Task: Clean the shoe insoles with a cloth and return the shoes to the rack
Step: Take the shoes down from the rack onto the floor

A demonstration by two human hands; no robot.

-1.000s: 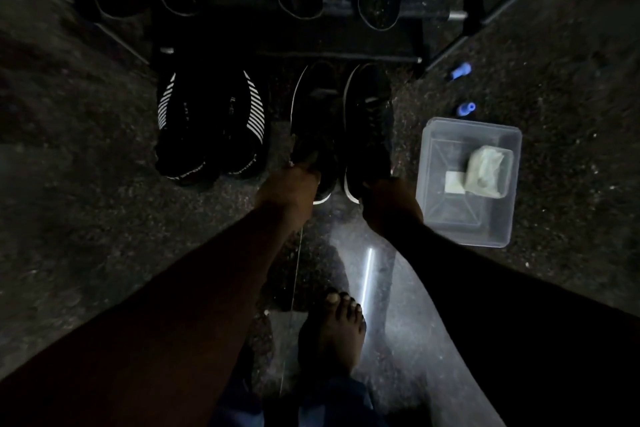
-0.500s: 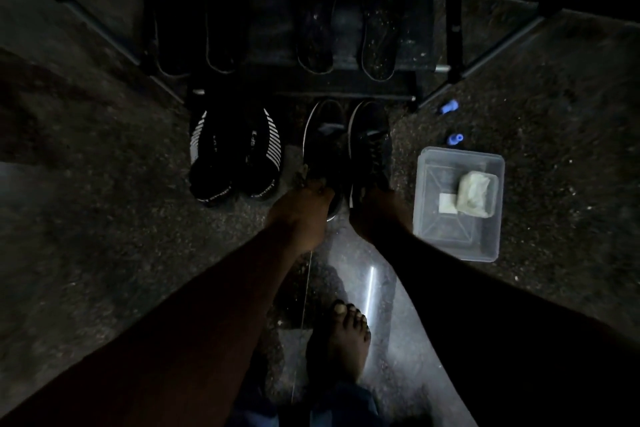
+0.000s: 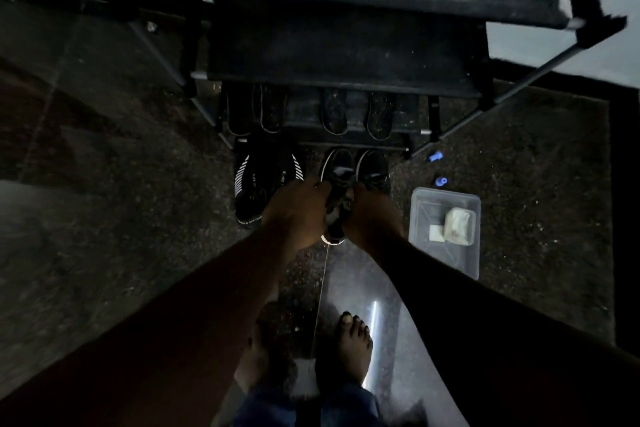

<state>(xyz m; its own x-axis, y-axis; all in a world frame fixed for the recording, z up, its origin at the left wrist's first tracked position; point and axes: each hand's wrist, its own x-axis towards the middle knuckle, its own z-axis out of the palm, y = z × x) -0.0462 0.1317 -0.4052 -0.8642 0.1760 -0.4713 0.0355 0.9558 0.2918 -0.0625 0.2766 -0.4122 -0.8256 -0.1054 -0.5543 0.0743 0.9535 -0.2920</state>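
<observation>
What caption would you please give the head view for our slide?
Left hand and right hand grip black shoes before the rack.

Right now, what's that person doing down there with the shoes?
A person's left hand and right hand grip the black white-soled sneakers at their heel ends, just in front of the dark metal shoe rack. The pale folded cloth lies untouched in the clear plastic tub beside them.

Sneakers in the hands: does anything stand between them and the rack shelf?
Nothing shows on the floor between, but two insoles lie on the lowest shelf directly behind the sneakers, taking that spot.
</observation>
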